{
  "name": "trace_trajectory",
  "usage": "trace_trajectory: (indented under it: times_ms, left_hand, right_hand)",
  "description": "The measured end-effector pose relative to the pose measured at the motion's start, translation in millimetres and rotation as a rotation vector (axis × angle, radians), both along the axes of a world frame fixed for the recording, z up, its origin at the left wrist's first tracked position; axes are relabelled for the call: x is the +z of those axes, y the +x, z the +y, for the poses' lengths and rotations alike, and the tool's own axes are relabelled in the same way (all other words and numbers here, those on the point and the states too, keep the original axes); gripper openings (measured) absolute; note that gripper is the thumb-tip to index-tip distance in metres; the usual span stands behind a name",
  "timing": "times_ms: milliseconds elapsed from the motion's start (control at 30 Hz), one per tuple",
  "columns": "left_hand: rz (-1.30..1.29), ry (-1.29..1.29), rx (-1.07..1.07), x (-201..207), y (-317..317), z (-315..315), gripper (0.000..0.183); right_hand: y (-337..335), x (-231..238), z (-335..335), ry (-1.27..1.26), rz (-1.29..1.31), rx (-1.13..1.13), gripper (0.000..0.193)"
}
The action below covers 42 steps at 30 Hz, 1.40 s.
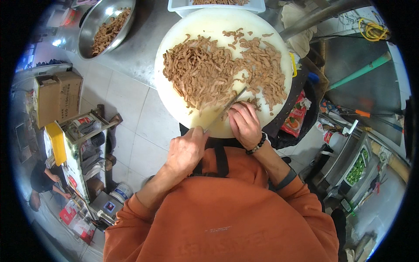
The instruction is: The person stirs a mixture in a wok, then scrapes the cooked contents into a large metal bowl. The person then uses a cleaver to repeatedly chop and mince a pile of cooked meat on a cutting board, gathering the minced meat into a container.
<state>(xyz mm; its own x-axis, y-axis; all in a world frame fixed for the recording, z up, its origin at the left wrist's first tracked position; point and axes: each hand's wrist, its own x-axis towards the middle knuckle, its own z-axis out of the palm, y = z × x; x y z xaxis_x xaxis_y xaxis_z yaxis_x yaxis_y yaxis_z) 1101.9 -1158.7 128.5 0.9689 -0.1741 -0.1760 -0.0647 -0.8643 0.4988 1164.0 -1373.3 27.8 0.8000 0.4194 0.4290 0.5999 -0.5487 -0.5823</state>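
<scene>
On the round white cutting board (174,105) lie a large pile of brown meat strips (198,65) and a looser spread of meat strips (266,72) to its right. My left hand (188,147) is closed around the handle of a kitchen knife (227,106) at the board's near edge. The blade slants far and to the right, seen nearly edge-on. Just right of it, my right hand (245,124) has its fingers curled and pressed down on the board. A bit of meat shows by those fingertips; what lies under them is mostly hidden.
A steel bowl (126,32) holding meat strips tilts at the far left, and a white tray (259,6) stands beyond the board. A black bin bag (283,142) with a red packet sits right of the board. At left are a cardboard box (59,98) and another person (41,179).
</scene>
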Motion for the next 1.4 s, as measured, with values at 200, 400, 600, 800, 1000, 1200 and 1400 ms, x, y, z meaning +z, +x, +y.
trace_trajectory:
  times_ms: [200, 400, 600, 800, 1000, 1200, 1400]
  left_hand:
    - [0.061, -0.007, -0.018, 25, -5, 19, 0.024]
    - [0.090, -0.066, 0.040, 7, -2, 3, 0.027]
    - [0.023, -0.166, 0.131, -7, 5, 8, 0.030]
    - [0.180, -0.177, 0.069, 16, -15, 25, 0.029]
    - [0.097, -0.214, 0.135, -5, 0, 28, 0.035]
    - [0.061, -0.186, 0.117, 4, 0, 27, 0.033]
    - [0.053, -0.104, 0.060, 23, -12, 29, 0.027]
  right_hand:
    - [-1, 3, 3, 0.029, -0.029, -0.022, 0.021]
    - [0, 2, 3, 0.030, -0.081, 0.000, 0.017]
    - [11, 16, -6, 0.046, -0.020, -0.008, 0.016]
    - [50, 32, -31, -0.247, 0.078, -0.206, 0.021]
    - [49, 39, -28, -0.154, 0.042, -0.125, 0.020]
    - [9, 20, 1, -0.002, 0.028, 0.081, 0.027]
    - [3, 5, -1, 0.051, 0.041, 0.050, 0.026]
